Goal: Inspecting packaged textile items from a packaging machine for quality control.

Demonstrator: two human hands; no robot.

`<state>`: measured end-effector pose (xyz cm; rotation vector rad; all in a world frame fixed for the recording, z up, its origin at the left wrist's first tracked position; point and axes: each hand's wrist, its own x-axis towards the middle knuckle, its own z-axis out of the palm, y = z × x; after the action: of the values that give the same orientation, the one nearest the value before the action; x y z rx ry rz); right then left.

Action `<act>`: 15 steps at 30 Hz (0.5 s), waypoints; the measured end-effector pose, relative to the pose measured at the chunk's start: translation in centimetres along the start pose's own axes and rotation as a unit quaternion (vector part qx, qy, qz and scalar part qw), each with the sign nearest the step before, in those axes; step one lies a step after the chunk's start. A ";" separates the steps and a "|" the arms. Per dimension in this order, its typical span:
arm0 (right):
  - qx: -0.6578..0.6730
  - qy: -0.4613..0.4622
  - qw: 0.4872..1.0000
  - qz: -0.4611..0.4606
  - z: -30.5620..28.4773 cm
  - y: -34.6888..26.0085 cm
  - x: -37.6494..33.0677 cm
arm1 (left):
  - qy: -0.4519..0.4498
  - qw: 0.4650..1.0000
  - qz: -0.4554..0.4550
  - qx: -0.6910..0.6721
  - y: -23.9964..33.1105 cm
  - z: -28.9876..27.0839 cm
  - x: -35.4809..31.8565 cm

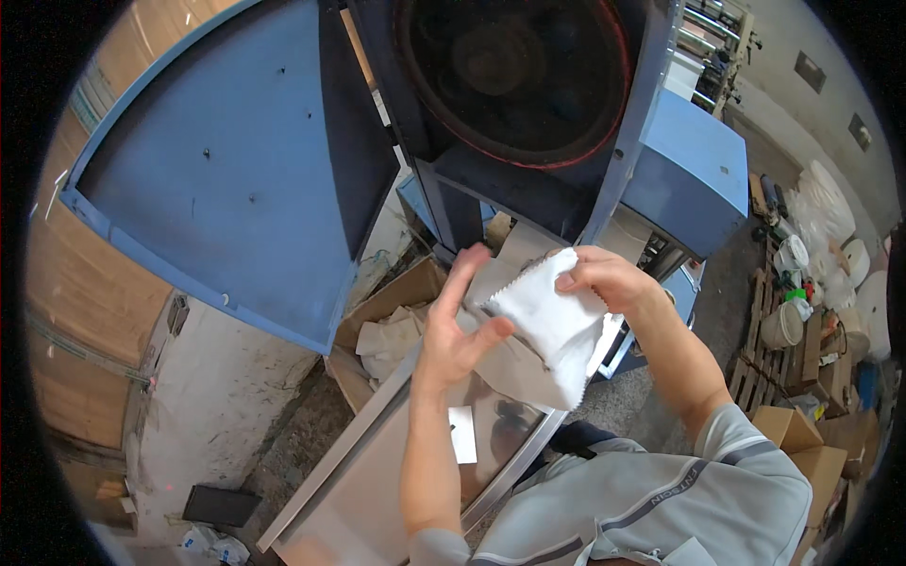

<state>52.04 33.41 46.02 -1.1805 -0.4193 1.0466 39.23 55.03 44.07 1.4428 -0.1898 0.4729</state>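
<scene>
White paper bags (552,316) with zigzag-cut edges are held up in front of me, several seemingly together. My right hand (609,280) grips them at their upper right side, thumb lying across the top. At their left is my left hand (453,335), its fingers stretched out and thumb apart; whether its fingertips touch the bags I cannot tell. Below the hands runs a long metal-framed tray (368,500), with a small white paper piece (461,436) on its surface. Part of the tray is hidden behind the bags and my left forearm.
A blue machine door (236,170) stands open at the left, beside a dark round opening (510,75). A cardboard box (351,380) of crumpled paper is left of the tray. A blue machine housing (694,174) stands right. Pallets (755,330), buckets and boxes line the right wall.
</scene>
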 end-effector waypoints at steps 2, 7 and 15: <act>-0.018 -0.003 1.000 0.010 -0.1 0.1 0.5 | -0.146 0.976 -0.003 0.160 0.9 -0.8 0.9; -0.049 -0.091 0.995 0.006 -0.1 -0.6 1.4 | -0.109 0.981 -0.135 0.082 1.2 -1.2 0.6; 0.116 -0.123 0.982 -0.081 -2.8 5.1 2.6 | 0.135 0.986 -0.076 -0.068 -0.8 -4.0 0.1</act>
<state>53.17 34.05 39.79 -0.7994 -0.5614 1.0715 39.06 58.94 42.87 1.2350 0.1035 0.5148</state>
